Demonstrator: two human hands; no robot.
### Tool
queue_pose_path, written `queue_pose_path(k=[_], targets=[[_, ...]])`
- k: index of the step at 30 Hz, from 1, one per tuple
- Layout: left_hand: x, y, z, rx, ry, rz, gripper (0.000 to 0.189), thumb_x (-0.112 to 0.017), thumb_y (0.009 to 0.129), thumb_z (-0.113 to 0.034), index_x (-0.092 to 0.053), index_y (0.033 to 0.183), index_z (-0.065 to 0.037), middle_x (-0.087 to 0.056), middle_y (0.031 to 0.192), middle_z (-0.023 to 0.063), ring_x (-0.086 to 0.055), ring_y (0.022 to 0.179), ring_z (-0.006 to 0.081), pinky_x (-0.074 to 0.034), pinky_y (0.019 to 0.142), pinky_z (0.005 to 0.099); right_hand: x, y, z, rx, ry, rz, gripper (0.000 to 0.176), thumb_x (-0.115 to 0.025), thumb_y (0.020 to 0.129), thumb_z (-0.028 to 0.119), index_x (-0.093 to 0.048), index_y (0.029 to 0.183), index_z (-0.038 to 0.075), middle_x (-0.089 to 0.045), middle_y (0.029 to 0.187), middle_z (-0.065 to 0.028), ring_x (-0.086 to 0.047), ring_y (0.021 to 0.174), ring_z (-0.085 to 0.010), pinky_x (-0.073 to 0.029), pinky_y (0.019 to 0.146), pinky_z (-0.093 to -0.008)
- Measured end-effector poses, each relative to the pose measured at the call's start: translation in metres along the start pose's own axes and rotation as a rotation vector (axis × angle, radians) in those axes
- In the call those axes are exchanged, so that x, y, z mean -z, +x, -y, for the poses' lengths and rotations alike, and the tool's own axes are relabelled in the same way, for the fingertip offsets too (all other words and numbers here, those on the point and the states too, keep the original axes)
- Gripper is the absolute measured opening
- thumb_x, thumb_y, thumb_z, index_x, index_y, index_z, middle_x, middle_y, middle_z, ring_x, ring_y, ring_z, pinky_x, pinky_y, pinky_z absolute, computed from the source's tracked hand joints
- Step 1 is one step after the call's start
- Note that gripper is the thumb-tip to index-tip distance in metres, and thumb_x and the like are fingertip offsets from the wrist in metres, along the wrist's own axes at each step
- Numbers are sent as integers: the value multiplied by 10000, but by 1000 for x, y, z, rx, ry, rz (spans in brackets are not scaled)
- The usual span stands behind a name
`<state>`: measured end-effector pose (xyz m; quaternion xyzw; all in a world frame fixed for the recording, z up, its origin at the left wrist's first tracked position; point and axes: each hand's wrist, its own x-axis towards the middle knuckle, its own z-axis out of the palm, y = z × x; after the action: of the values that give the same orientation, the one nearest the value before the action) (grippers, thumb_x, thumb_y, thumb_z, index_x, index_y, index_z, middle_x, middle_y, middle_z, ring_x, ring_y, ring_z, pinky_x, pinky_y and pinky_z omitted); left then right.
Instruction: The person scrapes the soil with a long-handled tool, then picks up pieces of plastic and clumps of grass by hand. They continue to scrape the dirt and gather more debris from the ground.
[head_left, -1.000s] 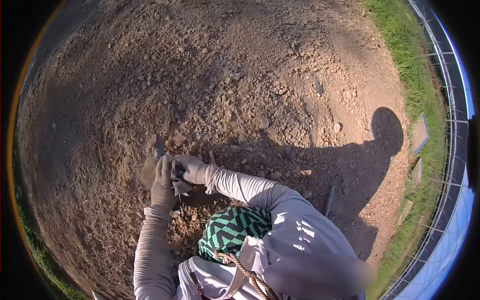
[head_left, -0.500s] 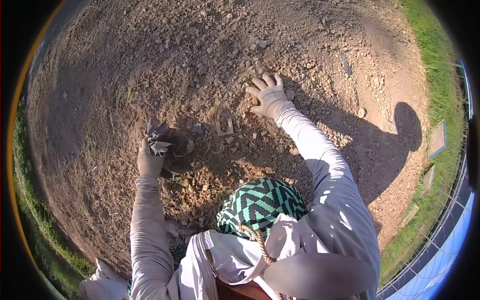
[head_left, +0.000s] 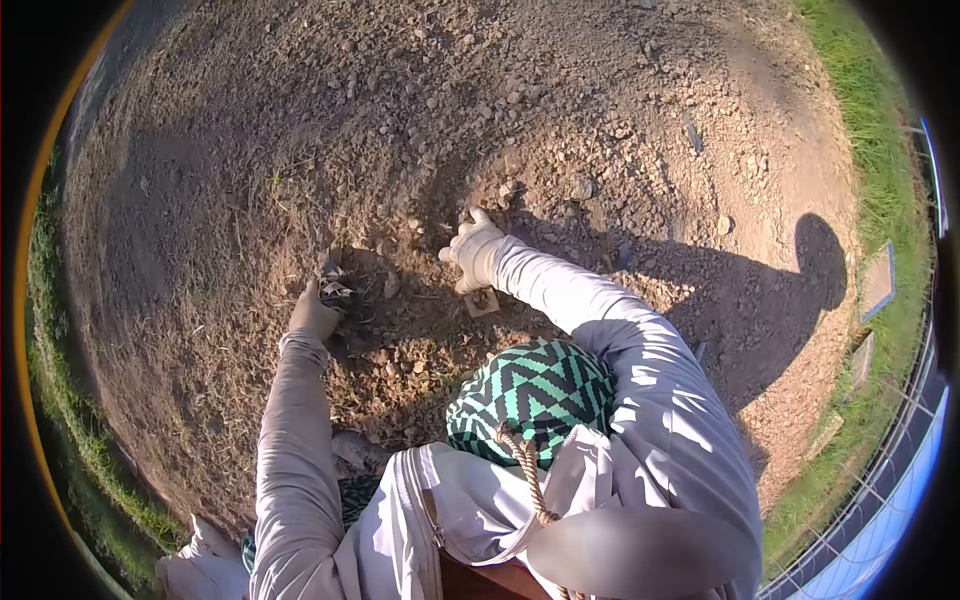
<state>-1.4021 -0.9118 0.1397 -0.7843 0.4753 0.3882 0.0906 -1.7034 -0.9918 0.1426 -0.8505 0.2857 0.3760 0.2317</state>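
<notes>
My left hand (head_left: pixel 315 315), in a pale glove, is closed around a bunch of crumpled grey scraps (head_left: pixel 335 285) low over the loose soil. Whether the scraps are plastic, paper or leaves I cannot tell. To its right, my right hand (head_left: pixel 472 252), gloved too, rests on the crumbly soil (head_left: pixel 430 215) with fingers apart and bent downward. Just below that palm lies a flat beige piece with a gap in it (head_left: pixel 483 303), partly covered by soil. A stone (head_left: pixel 391 285) sits between the two hands.
My knee in green and black patterned cloth (head_left: pixel 530 400) is close below my right hand. Clods and stones cover the ground. A thin grey strip (head_left: pixel 692 132) lies farther right. Grass (head_left: pixel 870 150), a flat board (head_left: pixel 877 280) and a wire fence (head_left: pixel 905 425) border the right side.
My right hand has drawn left and toward me across the soil, its fingers now more bent. The soil there is disturbed. My left hand has shifted slightly right, still with the scraps.
</notes>
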Motion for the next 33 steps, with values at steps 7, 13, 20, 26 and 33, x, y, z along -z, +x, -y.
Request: queue_pose_path(k=[7, 13, 20, 26, 33], targets=[[-24, 29, 46, -82, -136, -1, 851, -775, 693, -189, -376, 1429, -35, -619, 1214, 216, -607, 1125, 328, -485, 949, 360, -63, -60, -51, -302, -136, 131, 486, -582, 868, 363, -538, 1335, 237, -548, 1339, -26, -435, 1308, -251, -144, 1126, -612], [-13, 16, 28, -59, -114, -11, 853, -771, 689, -143, -371, 1436, -41, -628, 1208, 199, -621, 1100, 316, -490, 930, 358, -68, -110, -143, -834, 40, -79, 465, -557, 894, 373, -534, 1341, 247, -459, 1444, -11, -389, 1344, -246, -183, 1117, -577], [-8, 7, 5, -7, 50, -68, 813, -764, 691, -131, -400, 1411, -37, -628, 1209, 201, -618, 1112, 325, -485, 942, 370, -29, -10, -117, -601, 478, -393, 808, -540, 777, 741, -413, 1436, 290, -384, 1505, -16, -309, 1408, -257, -133, 1157, -556], [-5, 7, -4, 25, 38, -62, 807, -763, 688, -143, -405, 1403, -35, -619, 1212, 219, -603, 1134, 336, -481, 954, 378, -34, -14, -38, -213, 43, -124, 661, -688, 762, 572, -549, 1329, 263, -512, 1319, -81, -500, 1236, -280, -338, 1042, -487], [-13, 11, 12, -21, 27, -99, 781, -766, 684, -160, -426, 1376, -28, -623, 1190, 231, -606, 1117, 351, -486, 940, 392, -116, -72, -116, -664, 386, -434, 302, -608, 830, 247, -654, 1123, 190, -613, 1179, -58, -618, 1012, -305, -493, 868, -403]])
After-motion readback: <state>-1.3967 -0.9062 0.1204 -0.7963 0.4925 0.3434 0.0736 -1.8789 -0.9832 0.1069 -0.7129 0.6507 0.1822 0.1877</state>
